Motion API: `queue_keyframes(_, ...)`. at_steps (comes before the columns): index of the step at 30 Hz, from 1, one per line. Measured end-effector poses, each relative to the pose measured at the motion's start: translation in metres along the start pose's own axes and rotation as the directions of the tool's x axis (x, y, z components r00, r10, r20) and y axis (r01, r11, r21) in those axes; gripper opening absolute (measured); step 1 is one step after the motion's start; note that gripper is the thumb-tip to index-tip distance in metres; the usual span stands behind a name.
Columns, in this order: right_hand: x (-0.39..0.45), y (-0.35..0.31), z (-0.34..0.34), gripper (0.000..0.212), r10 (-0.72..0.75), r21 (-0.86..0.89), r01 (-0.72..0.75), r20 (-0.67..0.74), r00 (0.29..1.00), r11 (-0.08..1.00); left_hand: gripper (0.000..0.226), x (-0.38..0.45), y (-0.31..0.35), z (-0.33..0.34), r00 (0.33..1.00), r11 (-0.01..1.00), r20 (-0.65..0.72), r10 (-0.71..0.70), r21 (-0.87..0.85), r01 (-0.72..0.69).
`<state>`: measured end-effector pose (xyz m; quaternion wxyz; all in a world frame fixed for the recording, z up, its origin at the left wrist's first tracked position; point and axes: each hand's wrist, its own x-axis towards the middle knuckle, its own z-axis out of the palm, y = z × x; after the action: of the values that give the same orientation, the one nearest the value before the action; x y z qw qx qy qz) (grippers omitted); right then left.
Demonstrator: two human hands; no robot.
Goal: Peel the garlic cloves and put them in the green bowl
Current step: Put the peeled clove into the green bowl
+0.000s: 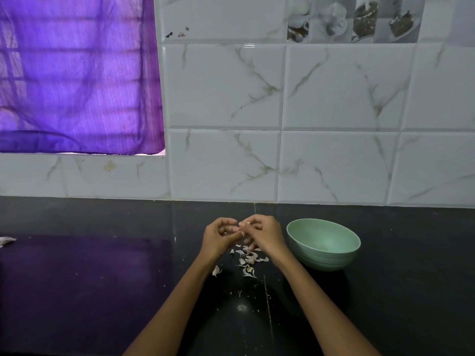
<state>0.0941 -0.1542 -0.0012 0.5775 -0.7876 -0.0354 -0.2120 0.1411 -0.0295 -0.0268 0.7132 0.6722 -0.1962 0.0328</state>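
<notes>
White marble-veined wall tiles (334,98) and a translucent purple curtain (77,73) stand behind a glossy black stone countertop (398,291). Two bare forearms reach forward from the lower edge and converge above the counter. The left hand (221,236) and right hand (264,233) meet fingertip to fingertip, fingers curled, together pinching a small pale garlic clove (244,224) held just above the surface. A round pale-green bowl (326,255) sits on the counter just to the right of the right hand; its contents cannot be made out. Loose whitish garlic skins (248,260) lie scattered on the counter beneath the hands. A further pale garlic piece (6,240) lies at the far left edge.
</notes>
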Motion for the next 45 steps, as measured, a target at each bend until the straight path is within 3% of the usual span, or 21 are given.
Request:
queue_keyframes(4, 0.0, -0.004, 0.001, 0.025, -0.23, -0.035, 0.229, -0.259, 0.938, 0.973, 0.027, -0.003, 0.001, 0.007, 0.999, 1.0, -0.027, 0.017, 0.014, -0.016)
queue_keyframes(8, 0.0, -0.017, -0.006, 0.035, -0.292, 0.0, 0.31, -0.34, 0.894, 0.951, 0.024, -0.012, -0.001, 0.025, 0.999, 0.992, 0.008, 0.044, 0.116, -0.045)
queue_keyframes(11, 0.009, -0.025, -0.029, 0.024, -0.316, -0.037, 0.33, -0.4, 0.86, 0.943, 0.036, -0.018, 0.016, 0.057, 0.986, 0.988, 0.095, -0.14, -0.052, 0.145)
queue_keyframes(13, 0.016, -0.027, -0.052, 0.02, -0.298, -0.1, 0.283, -0.433, 0.851, 0.954, 0.043, -0.022, 0.032, 0.082, 0.93, 0.935, 0.161, -0.329, -0.084, 0.346)
queue_keyframes(15, 0.017, -0.022, -0.073, 0.015, -0.248, -0.172, 0.192, -0.414, 0.876, 0.966, 0.043, -0.026, 0.039, 0.105, 0.867, 0.886, 0.232, -0.442, -0.04, 0.462)
queue_keyframes(17, 0.013, -0.014, -0.092, 0.005, -0.174, -0.227, 0.092, -0.371, 0.912, 0.97, 0.035, -0.028, 0.037, 0.121, 0.838, 0.862, 0.28, -0.468, -0.064, 0.503)
queue_keyframes(20, 0.001, -0.001, -0.115, 0.01, -0.089, -0.258, -0.002, -0.343, 0.935, 0.966, 0.018, -0.033, 0.026, 0.13, 0.871, 0.878, 0.231, -0.434, -0.107, 0.466)
queue_keyframes(25, -0.008, 0.004, -0.141, 0.021, -0.001, -0.305, -0.077, -0.247, 0.969, 0.949, 0.029, -0.039, 0.008, 0.122, 0.948, 0.949, 0.132, -0.288, -0.092, 0.301)
queue_keyframes(28, -0.008, 0.005, -0.144, 0.031, 0.066, -0.443, -0.123, -0.142, 0.988, 0.888, 0.031, -0.039, 0.01, 0.12, 0.947, 0.945, 0.135, -0.293, -0.108, 0.308)
queue_keyframes(31, -0.009, 0.006, -0.14, 0.039, 0.066, -0.514, -0.126, -0.133, 0.989, 0.848, 0.025, -0.038, 0.017, 0.123, 0.936, 0.935, 0.137, -0.323, -0.109, 0.338)
queue_keyframes(34, -0.005, 0.011, -0.138, 0.03, 0.057, -0.482, -0.142, -0.187, 0.981, 0.864, 0.019, -0.03, 0.021, 0.127, 0.912, 0.905, 0.116, -0.394, -0.122, 0.407)
queue_keyframes(39, -0.002, 0.013, -0.128, 0.018, 0.045, -0.443, -0.146, -0.23, 0.972, 0.885, 0.037, -0.023, 0.017, 0.114, 0.897, 0.894, 0.133, -0.421, -0.109, 0.435)
queue_keyframes(42, -0.001, -0.002, -0.118, 0.035, -0.122, -0.354, -0.004, -0.334, 0.935, 0.935, 0.015, -0.029, 0.018, 0.093, 0.956, 0.951, -0.006, -0.293, -0.102, 0.291)
queue_keyframes(45, 0.0, -0.019, -0.098, 0.047, -0.188, -0.296, 0.091, -0.319, 0.929, 0.951, 0.029, -0.027, 0.02, 0.055, 0.98, 0.996, -0.185, -0.069, 0.05, 0.08)
